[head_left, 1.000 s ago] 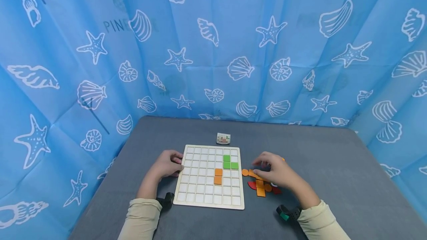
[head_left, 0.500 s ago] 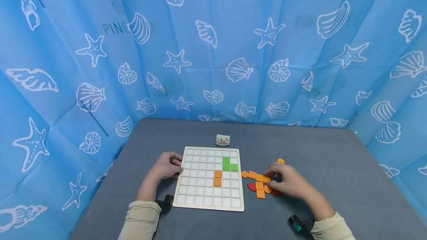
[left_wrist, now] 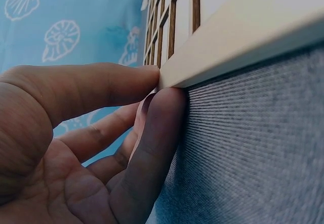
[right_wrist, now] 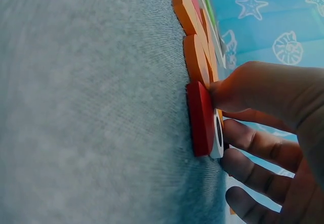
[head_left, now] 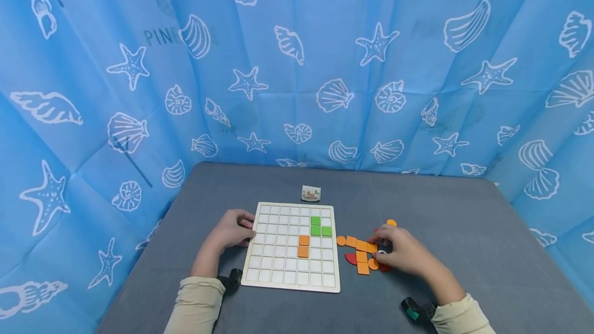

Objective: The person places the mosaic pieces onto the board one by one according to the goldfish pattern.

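Left hand (head_left: pixel 233 228) pinches gridded board (head_left: pixel 278 263) at left edge; right hand (head_left: pixel 402 252), fingers bent, sits at orange pieces (head_left: pixel 361 256) right of board, thumb tip beside red piece (right_wrist: pixel 200 120), grip unclear

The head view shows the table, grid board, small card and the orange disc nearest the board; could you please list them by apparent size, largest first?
1. Table
2. Grid board
3. Small card
4. Orange disc nearest the board
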Available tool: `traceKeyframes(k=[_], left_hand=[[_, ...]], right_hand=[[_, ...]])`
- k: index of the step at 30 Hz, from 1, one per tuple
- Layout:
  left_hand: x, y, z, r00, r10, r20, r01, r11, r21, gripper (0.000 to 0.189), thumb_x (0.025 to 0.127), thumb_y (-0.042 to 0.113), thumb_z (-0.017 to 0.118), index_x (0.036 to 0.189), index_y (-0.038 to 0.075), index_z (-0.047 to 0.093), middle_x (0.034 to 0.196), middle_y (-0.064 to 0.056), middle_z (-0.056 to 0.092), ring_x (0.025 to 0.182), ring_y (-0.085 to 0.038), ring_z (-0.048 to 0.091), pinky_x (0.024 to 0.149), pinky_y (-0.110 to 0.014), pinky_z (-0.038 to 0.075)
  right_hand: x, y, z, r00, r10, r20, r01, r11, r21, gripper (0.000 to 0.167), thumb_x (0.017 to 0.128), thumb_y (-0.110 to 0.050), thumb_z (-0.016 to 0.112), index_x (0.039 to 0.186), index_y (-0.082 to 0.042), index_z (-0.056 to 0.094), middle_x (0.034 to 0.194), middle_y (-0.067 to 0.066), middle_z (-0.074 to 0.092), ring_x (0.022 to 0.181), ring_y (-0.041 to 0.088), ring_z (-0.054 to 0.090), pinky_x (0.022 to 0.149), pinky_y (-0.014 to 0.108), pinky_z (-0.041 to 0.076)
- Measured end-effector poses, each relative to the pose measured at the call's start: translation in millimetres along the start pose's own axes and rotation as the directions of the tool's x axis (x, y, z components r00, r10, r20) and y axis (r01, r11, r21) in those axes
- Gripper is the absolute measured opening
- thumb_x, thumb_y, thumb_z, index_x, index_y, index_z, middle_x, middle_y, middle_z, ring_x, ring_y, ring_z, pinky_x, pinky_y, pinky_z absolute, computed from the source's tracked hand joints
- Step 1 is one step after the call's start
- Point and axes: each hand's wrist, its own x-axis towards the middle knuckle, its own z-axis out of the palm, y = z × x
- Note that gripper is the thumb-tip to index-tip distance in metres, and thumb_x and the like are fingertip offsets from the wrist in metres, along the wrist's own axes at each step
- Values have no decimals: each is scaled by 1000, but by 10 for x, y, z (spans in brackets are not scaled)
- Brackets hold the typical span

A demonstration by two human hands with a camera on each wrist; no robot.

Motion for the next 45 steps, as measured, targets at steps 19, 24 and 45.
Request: traceKeyframes(k=[19, 24, 45], left_hand=[[17, -23, -3, 1000, -1, -1, 1, 1000, -2, 40, 91, -6, 74, 130, -3, 67, 101, -16, 63, 81, -25, 67, 63, -37, 63], [21, -22, -12, 1000, -7, -1, 7, 1000, 1, 40, 91, -6, 74, 130, -3, 67, 102, -16, 63, 81, -25, 67, 64, -37, 63], [39, -23, 0, 1000, -10, 7, 10, 1000, 2, 39, 92, -5, 75, 129, -1, 67, 104, -16, 63, 82, -25, 67, 64, -37, 63]], right_hand=[[248, -396, 125, 992, -114, -54, 117, 992, 50, 20, 91, -13, 81, 111, -14, 79, 104, -5, 67, 88, 13, 59, 74, 27, 55], [446, -682, 360, 974, -225, -33, 227, 970, 88, 21, 91, -12, 81, 113, -13, 79, 106, -4, 69, 88, 16, 63, 75, 28, 57], [683, -1073, 797, 931, -361, 50, 358, 932, 58, 19, 92, -15, 80, 111, -17, 80, 101, -8, 67, 90, 12, 60, 78, 22, 51]])
